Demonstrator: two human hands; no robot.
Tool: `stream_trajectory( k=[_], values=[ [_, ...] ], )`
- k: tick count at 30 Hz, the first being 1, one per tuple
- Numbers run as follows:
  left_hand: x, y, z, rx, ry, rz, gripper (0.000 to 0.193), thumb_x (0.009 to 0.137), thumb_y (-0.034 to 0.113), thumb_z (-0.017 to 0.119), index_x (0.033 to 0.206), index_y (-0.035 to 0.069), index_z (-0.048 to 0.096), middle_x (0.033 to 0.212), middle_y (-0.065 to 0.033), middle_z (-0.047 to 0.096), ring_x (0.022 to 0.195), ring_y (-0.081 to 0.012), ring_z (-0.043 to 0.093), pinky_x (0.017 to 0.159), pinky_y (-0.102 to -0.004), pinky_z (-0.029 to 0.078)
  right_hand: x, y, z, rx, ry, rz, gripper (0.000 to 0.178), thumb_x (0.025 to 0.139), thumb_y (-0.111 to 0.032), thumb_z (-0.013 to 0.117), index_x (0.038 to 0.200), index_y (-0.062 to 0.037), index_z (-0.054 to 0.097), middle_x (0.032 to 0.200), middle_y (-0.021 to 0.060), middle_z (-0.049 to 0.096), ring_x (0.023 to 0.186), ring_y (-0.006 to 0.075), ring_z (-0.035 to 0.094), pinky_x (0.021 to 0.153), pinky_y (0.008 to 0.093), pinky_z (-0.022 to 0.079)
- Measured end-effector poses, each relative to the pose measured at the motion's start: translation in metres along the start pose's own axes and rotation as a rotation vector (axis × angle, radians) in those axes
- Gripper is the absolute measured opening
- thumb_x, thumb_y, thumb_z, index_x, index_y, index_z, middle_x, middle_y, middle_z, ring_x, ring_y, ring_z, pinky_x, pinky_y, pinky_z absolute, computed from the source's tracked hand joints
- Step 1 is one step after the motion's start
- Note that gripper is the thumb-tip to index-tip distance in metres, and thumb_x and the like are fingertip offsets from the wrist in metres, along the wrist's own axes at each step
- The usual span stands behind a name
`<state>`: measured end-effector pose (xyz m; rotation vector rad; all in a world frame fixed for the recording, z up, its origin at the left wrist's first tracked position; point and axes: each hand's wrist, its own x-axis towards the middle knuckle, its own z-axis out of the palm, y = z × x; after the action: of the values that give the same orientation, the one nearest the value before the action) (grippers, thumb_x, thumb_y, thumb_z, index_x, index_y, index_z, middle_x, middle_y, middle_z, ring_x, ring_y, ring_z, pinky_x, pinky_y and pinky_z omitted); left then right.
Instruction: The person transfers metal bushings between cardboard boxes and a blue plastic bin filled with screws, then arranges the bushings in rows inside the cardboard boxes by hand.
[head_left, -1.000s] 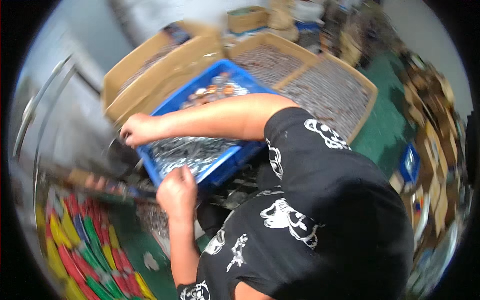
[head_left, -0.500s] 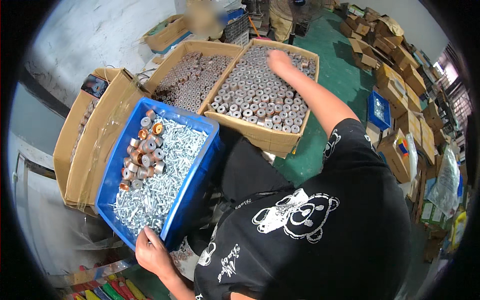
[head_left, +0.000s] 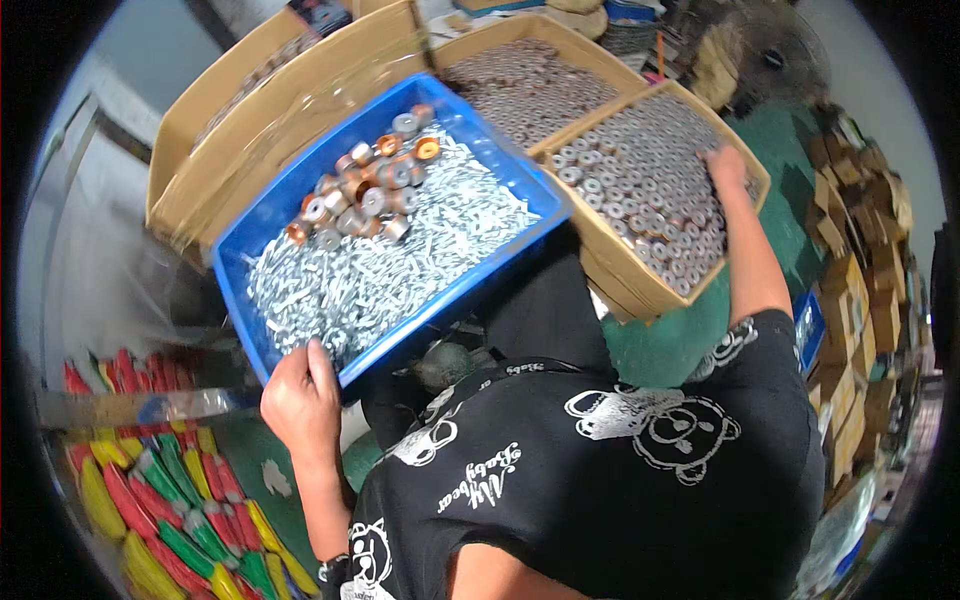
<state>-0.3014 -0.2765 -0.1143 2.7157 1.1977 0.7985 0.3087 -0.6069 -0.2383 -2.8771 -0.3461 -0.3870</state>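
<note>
A blue plastic bin (head_left: pixel 232 292) sits tilted in front of me, filled with small silvery screws (head_left: pixel 420 250). On the screws lies a heap of short metal cylinders (head_left: pixel 373 200) with coppery sides, a few of them orange-lined cups. My left hand (head_left: pixel 303 395) is closed at the bin's near corner, thumb over the rim; its other fingers are partly hidden. To the right, a cardboard carton (head_left: pixel 625 280) holds dense rows of similar cylinders (head_left: pixel 640 180). My right hand (head_left: pixel 727 168) reaches down onto the rows at its right side; its fingertips are blurred and hidden.
A second carton (head_left: pixel 610 55) of cylinders stands behind. Tall cardboard boxes (head_left: pixel 290 115) flank the bin on the left. Red, yellow and green bundles (head_left: pixel 180 500) lie at the lower left. A fan (head_left: pixel 770 60) is at the back, and stacked boxes (head_left: pixel 850 320) line the right.
My view has turned, so the bin and cartons sit higher and further right. The left hand stays at the bin corner; the right hand stays over the carton, shifted slightly along the rows.
</note>
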Motion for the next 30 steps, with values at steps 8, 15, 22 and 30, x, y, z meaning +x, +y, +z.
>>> stream_trajectory(
  k=[8,15,22,30],
  values=[
    [-0.005,-0.005,-0.007,0.022,0.033,-0.027,0.032,0.089,0.020,0.062,0.064,0.002,0.055,0.062,-0.0191,0.054,0.056,-0.0389,0.054,0.052,-0.0453,0.041,0.003,-0.119,-0.059,1.839,-0.727,-0.052,0.027,0.093,-0.019,0.060,0.116,-0.0044,0.057,0.070,-0.0050,0.044,0.059,0.0054,0.041,0.046,0.0206,0.027],
    [-0.005,-0.003,-0.006,-0.022,0.057,-0.033,0.032,0.088,0.021,0.063,0.062,0.004,0.056,0.061,-0.0174,0.056,0.055,-0.0380,0.055,0.051,-0.0454,0.042,-0.144,-0.384,-0.121,0.181,-0.220,-1.259,0.034,0.086,-0.008,0.054,0.118,-0.0145,0.063,0.114,0.0207,0.065,0.098,0.0370,0.065,0.081,0.0460,0.053],
    [-0.006,-0.006,-0.005,-0.031,0.093,0.013,0.029,0.086,0.021,0.064,0.063,0.005,0.058,0.064,-0.0157,0.058,0.057,-0.0365,0.058,0.054,-0.0452,0.045,-0.145,-0.413,-0.055,0.095,-0.251,-1.243,0.021,0.091,-0.014,0.049,0.104,-0.0042,0.062,0.102,0.0222,0.063,0.093,0.0387,0.065,0.079,0.0471,0.053],
    [-0.007,-0.010,-0.005,-0.008,0.135,0.054,0.028,0.086,0.021,0.064,0.063,0.006,0.059,0.062,-0.0136,0.059,0.056,-0.0336,0.060,0.052,-0.0444,0.047,-0.139,-0.472,-0.076,0.698,-0.638,-0.987,0.017,0.081,-0.012,0.062,0.095,-0.0024,0.066,0.089,0.0200,0.068,0.086,0.0351,0.067,0.075,0.0424,0.052]
  ],
)
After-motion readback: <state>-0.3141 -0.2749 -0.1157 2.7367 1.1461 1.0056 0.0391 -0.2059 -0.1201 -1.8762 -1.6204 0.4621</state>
